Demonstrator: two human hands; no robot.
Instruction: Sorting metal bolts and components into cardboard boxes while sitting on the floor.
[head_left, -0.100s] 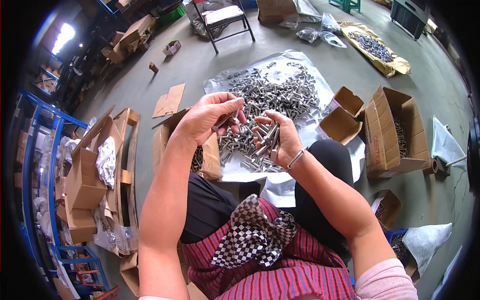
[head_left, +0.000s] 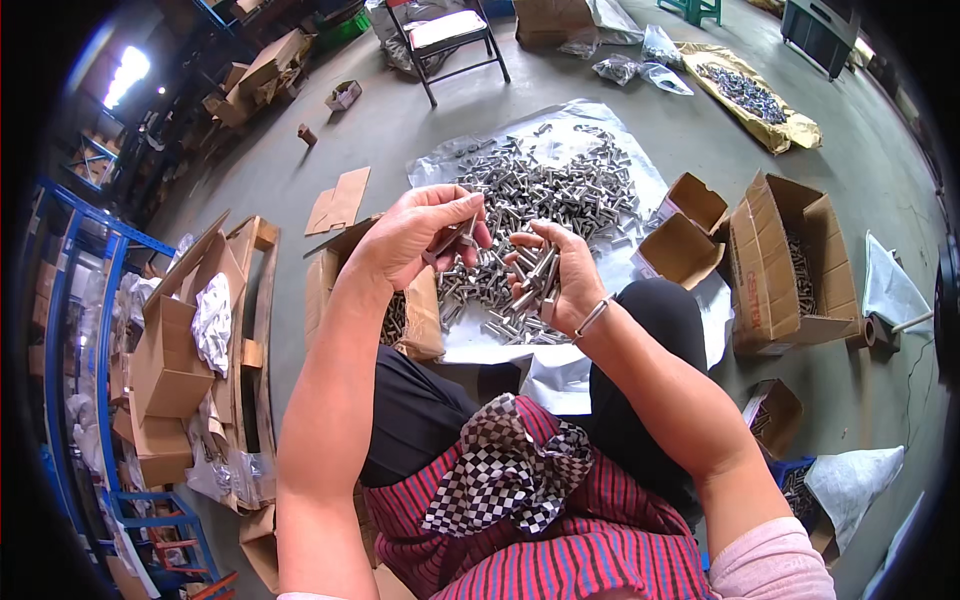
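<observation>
- My left hand (head_left: 415, 235) is curled up in front of me, its fingertips pinched shut on one metal bolt (head_left: 452, 240), which tilts across them.
- My right hand (head_left: 555, 275) sits just beside it, cupped half-closed around a bundle of bolts (head_left: 535, 280) that fan out between the fingers and the palm.
- I judge that I am in the middle of sorting: taking bolts singly from the bundle and checking or gathering them.
- Below both hands lies the big pile of bolts (head_left: 560, 190) on a silver plastic sheet (head_left: 640, 125) spread over the floor.
- An open cardboard box (head_left: 415, 310) with bolts in it stands just under my left wrist; two small empty boxes (head_left: 685, 235) sit to the right.
- The next move calls for a steady pinch and a loose right palm, so that no bolt slips.
</observation>
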